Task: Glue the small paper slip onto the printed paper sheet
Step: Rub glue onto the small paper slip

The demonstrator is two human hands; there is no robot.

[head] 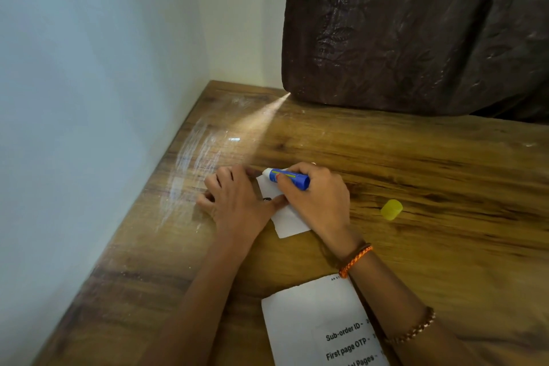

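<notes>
A small white paper slip (289, 221) lies on the wooden table (416, 172), partly covered by both hands. My left hand (237, 202) presses flat on the slip's left side, thumb on the paper. My right hand (318, 199) grips a blue glue stick (289, 178) held sideways, its white tip pointing left over the slip's far edge. The printed paper sheet (315, 324), with black text such as "Sub-order ID", lies near the table's front edge, partly under my right forearm.
The yellow glue cap (391, 209) lies on the table to the right of my right hand. A dark brown curtain (416, 33) hangs down to the table's back edge. A pale wall (89, 98) borders the table on the left.
</notes>
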